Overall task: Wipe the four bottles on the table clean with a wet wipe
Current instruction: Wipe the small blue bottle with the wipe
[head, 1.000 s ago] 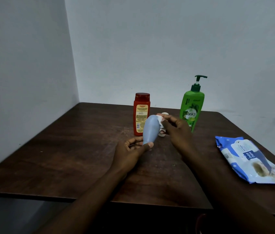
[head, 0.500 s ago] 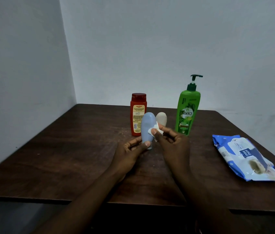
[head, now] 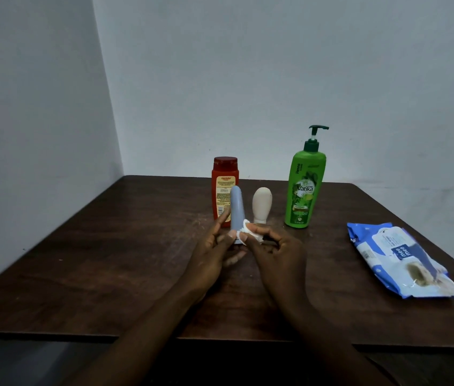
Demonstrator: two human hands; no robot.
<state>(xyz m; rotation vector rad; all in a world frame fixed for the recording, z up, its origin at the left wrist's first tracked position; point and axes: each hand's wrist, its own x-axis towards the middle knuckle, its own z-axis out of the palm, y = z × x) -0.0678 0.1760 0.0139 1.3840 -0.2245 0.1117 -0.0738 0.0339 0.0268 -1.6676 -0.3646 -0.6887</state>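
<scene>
Over a dark wooden table (head: pixel 109 260), the right hand (head: pixel 278 254) pinches the one wipe (head: pixel 248 233) low on the blue bottle (head: pixel 237 207), lower than a moment ago. The left hand (head: pixel 211 260) grips its base, now upright. There are four bottles: this one, plus a red bottle (head: pixel 225 185), beige bottle (head: pixel 262 203) and green pump bottle (head: pixel 305 188) standing behind. One wipes pack (head: pixel 398 260) lies to the right.

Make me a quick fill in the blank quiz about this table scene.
The left hand grips the blue bottle while the right hand presses a ____ against it.
The pump bottle is ____.
The wipes pack lies ____ of the pump bottle.
Missing: wet wipe; green; right.
</scene>
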